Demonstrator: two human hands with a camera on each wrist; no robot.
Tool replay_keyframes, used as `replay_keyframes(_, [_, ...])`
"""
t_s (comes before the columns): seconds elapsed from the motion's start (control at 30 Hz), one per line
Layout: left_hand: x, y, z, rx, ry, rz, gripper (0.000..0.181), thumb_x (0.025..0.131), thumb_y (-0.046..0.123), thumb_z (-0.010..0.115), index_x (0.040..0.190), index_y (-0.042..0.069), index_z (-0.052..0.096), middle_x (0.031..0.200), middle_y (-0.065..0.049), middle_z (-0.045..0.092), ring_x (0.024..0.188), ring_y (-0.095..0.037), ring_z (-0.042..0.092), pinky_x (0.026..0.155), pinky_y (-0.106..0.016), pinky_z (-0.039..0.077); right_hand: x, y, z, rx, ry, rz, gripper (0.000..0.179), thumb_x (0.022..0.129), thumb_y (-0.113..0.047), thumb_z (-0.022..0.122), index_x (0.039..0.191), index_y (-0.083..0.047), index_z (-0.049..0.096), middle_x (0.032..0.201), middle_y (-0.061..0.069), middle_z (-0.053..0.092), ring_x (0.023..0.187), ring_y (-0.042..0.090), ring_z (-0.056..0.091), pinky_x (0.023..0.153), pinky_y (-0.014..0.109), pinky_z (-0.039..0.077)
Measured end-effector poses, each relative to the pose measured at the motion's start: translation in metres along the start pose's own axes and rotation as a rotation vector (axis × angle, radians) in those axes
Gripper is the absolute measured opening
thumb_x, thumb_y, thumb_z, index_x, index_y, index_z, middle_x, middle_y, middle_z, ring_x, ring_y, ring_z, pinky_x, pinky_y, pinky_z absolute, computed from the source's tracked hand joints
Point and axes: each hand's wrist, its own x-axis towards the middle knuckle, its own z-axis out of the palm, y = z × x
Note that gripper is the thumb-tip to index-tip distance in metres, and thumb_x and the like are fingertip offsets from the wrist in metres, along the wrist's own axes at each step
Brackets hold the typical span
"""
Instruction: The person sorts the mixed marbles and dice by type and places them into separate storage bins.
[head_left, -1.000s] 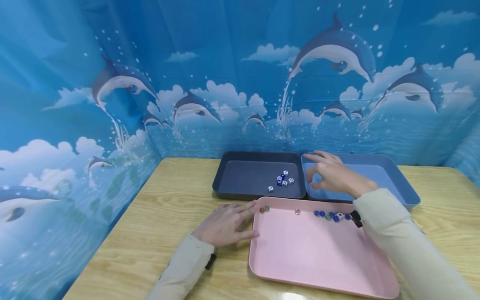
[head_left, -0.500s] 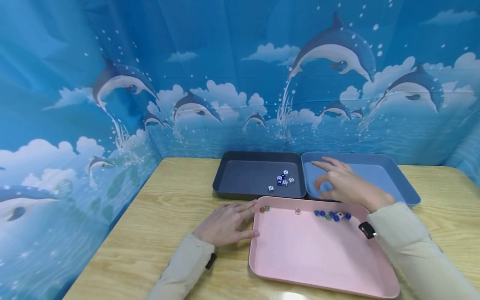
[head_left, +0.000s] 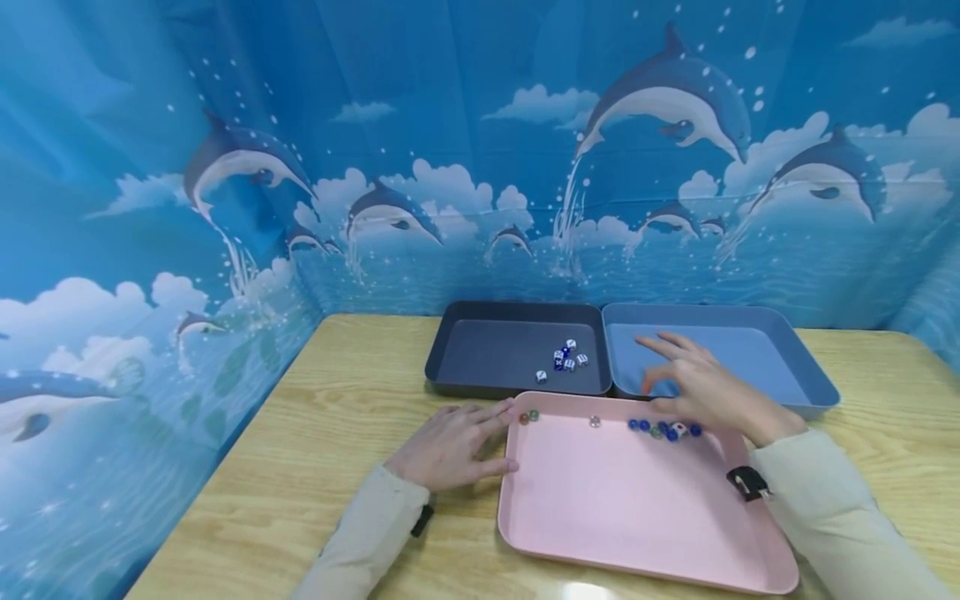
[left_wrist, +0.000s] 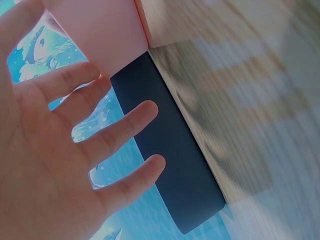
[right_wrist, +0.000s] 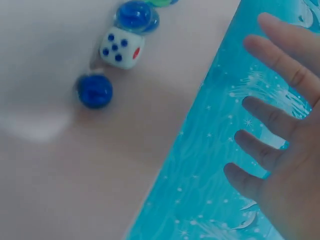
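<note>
My left hand touches the left rim of the pink tray with spread fingers, also seen against the tray's side in the left wrist view. Over the seam between the pink tray and the blue tray hovers my right hand, fingers apart and holding nothing. Below it, along the pink tray's back wall, lie several blue marbles, a greenish marble and a white die with blue pips and one red pip. Further left are a clear marble, a green marble and an orange-brown marble.
Behind the pink tray stands a dark tray with several white and blue dice in its right half. The blue tray adjoins it on the right. All rest on a wooden table, with a dolphin-printed curtain behind.
My right hand has drawn back from over the blue tray, toward the right and nearer the pink tray's marbles. The left hand has stayed at the rim.
</note>
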Motion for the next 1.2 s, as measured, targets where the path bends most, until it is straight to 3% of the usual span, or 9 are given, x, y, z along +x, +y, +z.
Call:
replay_keyframes(0.17, [0.0, -0.001, 0.0, -0.002, 0.0, -0.002, 0.076, 0.098, 0.058, 0.058, 0.159, 0.02, 0.035, 0.16, -0.003, 0.038, 0.128, -0.033, 0.057, 0.105, -0.055, 0.046, -0.004, 0.009, 0.006, 0.023, 0.04, 0.008, 0.015, 0.083, -0.009, 0.08, 0.086, -0.023, 0.076, 0.149, 0.033, 0.042, 0.138, 0.059, 0.026, 0.101, 0.083, 0.021])
replay_keyframes(0.33, [0.0, -0.001, 0.001, -0.008, 0.001, -0.002, 0.076, 0.098, 0.058, 0.058, 0.16, 0.021, 0.034, 0.16, -0.002, 0.038, 0.129, -0.033, 0.057, 0.106, -0.055, 0.045, -0.008, 0.022, 0.013, -0.013, 0.125, 0.004, 0.011, 0.083, -0.008, 0.081, 0.092, -0.013, 0.077, 0.144, 0.035, 0.045, 0.133, 0.058, 0.033, 0.097, 0.082, 0.027])
replay_keyframes(0.43, [0.0, 0.0, 0.001, -0.006, 0.0, 0.0, 0.076, 0.098, 0.058, 0.058, 0.16, 0.02, 0.034, 0.16, -0.002, 0.037, 0.129, -0.033, 0.056, 0.106, -0.054, 0.045, -0.011, 0.03, 0.019, -0.091, 0.216, -0.021, 0.018, 0.08, -0.003, 0.082, 0.097, -0.006, 0.077, 0.139, 0.035, 0.049, 0.127, 0.056, 0.04, 0.093, 0.08, 0.033])
replay_keyframes(0.6, [0.0, 0.001, -0.001, -0.015, -0.004, 0.014, 0.073, 0.099, 0.058, 0.056, 0.159, 0.02, 0.037, 0.16, -0.002, 0.038, 0.131, -0.033, 0.055, 0.106, -0.054, 0.044, -0.012, 0.041, 0.026, -0.359, 0.373, -0.112, 0.03, 0.072, 0.001, 0.087, 0.1, 0.0, 0.076, 0.125, 0.032, 0.06, 0.116, 0.052, 0.052, 0.088, 0.071, 0.043])
replay_keyframes(0.7, [0.0, 0.001, -0.001, -0.02, -0.008, 0.017, 0.073, 0.099, 0.058, 0.056, 0.159, 0.02, 0.037, 0.16, -0.002, 0.038, 0.132, -0.033, 0.054, 0.107, -0.055, 0.044, -0.011, 0.042, 0.027, -0.403, 0.406, -0.14, 0.031, 0.071, -0.001, 0.088, 0.099, 0.0, 0.076, 0.122, 0.03, 0.062, 0.113, 0.05, 0.055, 0.087, 0.068, 0.045])
replay_keyframes(0.8, [0.0, 0.001, -0.001, -0.017, -0.006, 0.02, 0.074, 0.099, 0.057, 0.056, 0.159, 0.02, 0.035, 0.16, -0.001, 0.037, 0.132, -0.033, 0.054, 0.107, -0.055, 0.044, -0.011, 0.038, 0.024, -0.317, 0.387, -0.13, 0.025, 0.073, 0.0, 0.087, 0.095, -0.002, 0.077, 0.123, 0.029, 0.062, 0.114, 0.05, 0.053, 0.087, 0.07, 0.044])
replay_keyframes(0.93, [0.0, -0.001, 0.0, -0.015, 0.004, 0.034, 0.074, 0.099, 0.057, 0.057, 0.16, 0.019, 0.034, 0.16, -0.002, 0.037, 0.131, -0.033, 0.055, 0.107, -0.055, 0.044, -0.012, 0.029, 0.017, -0.206, 0.272, -0.091, 0.018, 0.074, -0.001, 0.086, 0.083, -0.013, 0.077, 0.127, 0.028, 0.061, 0.118, 0.051, 0.051, 0.086, 0.072, 0.043])
replay_keyframes(1.07, [0.0, -0.001, 0.0, -0.017, 0.012, 0.04, 0.075, 0.099, 0.056, 0.057, 0.16, 0.019, 0.034, 0.16, -0.002, 0.037, 0.13, -0.034, 0.055, 0.106, -0.055, 0.044, -0.013, 0.021, 0.011, -0.179, 0.131, -0.052, 0.024, 0.076, -0.007, 0.087, 0.074, -0.024, 0.071, 0.133, 0.03, 0.059, 0.123, 0.054, 0.047, 0.087, 0.074, 0.042])
replay_keyframes(1.2, [0.0, -0.001, 0.0, -0.015, 0.01, 0.041, 0.075, 0.099, 0.057, 0.057, 0.16, 0.02, 0.034, 0.16, -0.002, 0.038, 0.13, -0.034, 0.056, 0.106, -0.055, 0.045, -0.015, 0.018, 0.008, -0.165, 0.085, -0.041, 0.029, 0.077, -0.009, 0.088, 0.069, -0.028, 0.068, 0.135, 0.03, 0.057, 0.128, 0.056, 0.042, 0.089, 0.075, 0.04])
